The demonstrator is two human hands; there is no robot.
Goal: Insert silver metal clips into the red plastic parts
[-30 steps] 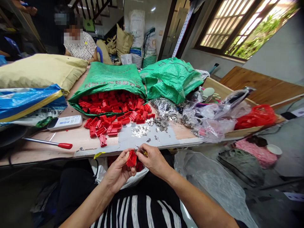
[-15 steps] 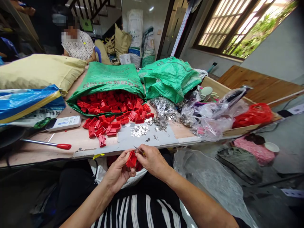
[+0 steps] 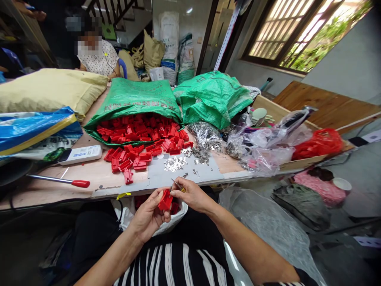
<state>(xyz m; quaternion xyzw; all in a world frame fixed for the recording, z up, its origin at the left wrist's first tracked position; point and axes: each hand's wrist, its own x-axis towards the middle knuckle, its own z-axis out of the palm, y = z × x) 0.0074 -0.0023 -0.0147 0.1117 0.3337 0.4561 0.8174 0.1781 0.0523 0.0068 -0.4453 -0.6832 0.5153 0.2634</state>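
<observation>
- Left hand (image 3: 145, 216) grips red plastic part (image 3: 165, 200).
- Right hand (image 3: 192, 196) pinches small yellow-handled tool (image 3: 181, 188).
- Green woven sack (image 3: 133, 95) on surface (image 3: 74, 178) contains red plastic parts (image 3: 139, 129).

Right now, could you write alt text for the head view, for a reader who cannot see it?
Left hand holds a red plastic part, right hand a small pointed tool; behind, a green sack spills red parts.

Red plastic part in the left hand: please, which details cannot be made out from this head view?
Head view:
- Red plastic part: its far side is hidden by the left hand.
- Small tool: its grip is hidden by the right hand; its tip is too small.
- Silver metal pieces: too small to show their shape.
</observation>
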